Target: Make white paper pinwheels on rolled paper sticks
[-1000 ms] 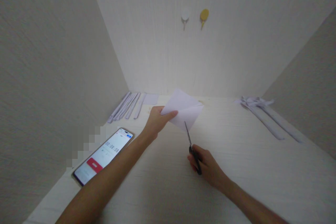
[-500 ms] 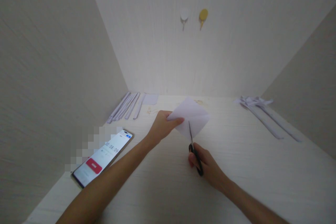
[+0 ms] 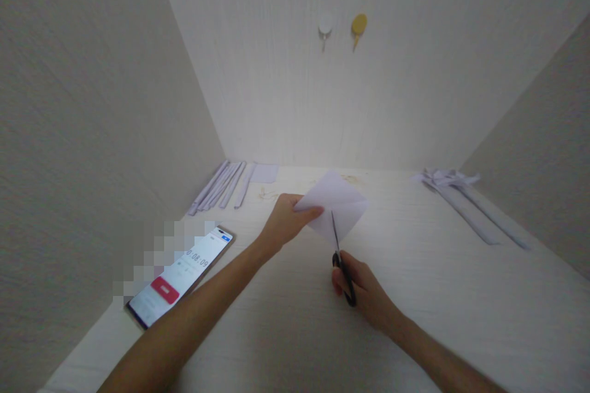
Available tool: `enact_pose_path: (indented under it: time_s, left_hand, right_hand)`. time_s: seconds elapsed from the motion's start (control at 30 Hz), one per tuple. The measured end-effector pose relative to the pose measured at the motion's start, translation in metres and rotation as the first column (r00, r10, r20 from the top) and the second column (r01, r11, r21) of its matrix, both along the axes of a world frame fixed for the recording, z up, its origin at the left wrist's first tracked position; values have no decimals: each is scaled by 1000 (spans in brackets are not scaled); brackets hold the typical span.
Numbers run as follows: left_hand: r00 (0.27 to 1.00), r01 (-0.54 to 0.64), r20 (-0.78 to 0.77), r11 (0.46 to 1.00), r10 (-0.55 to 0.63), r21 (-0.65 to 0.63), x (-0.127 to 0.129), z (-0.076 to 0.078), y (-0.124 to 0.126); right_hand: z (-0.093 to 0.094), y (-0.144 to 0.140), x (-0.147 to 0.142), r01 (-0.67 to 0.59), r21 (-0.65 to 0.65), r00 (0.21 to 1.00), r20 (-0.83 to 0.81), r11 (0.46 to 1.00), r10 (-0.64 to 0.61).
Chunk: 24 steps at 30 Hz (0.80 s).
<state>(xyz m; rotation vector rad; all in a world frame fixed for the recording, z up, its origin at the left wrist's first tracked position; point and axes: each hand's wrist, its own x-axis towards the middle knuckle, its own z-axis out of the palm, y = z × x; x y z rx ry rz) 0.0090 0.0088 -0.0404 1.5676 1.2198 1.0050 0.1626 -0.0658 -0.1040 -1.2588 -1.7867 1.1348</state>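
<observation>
A square sheet of white paper (image 3: 343, 193) is held up corner-down over the table, with a faint crease across it. My left hand (image 3: 290, 220) pinches its left corner, thumb on the near face and fingers behind. Black-handled scissors (image 3: 345, 279) are gripped in my right hand (image 3: 362, 291), fingers wrapped round the handles. Their blades point away from me and overlap the paper from its lower corner up towards the middle. Whether the blades are fully closed is too small to tell.
At left a phone (image 3: 184, 276) showing a timer lies partly behind my left forearm. Several folded paper strips (image 3: 216, 187) and a small paper square (image 3: 265, 173) lie at the back left. More paper strips (image 3: 461, 199) lie at the back right. Two hooks, white (image 3: 325, 27) and yellow (image 3: 359, 26), hang on the wall.
Hardly anything differs. The scissors and my right hand have shifted very slightly; the paper and my left hand stay in place.
</observation>
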Motion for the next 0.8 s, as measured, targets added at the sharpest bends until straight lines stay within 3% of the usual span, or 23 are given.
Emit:
enact_pose_path:
  time_s: [0.8]
  left_hand:
    - [1000,8,-1,1000,-8,-7,-1,-3,2]
  right_hand:
    - [-2,1,0,16,-15,999,35,1000,-15]
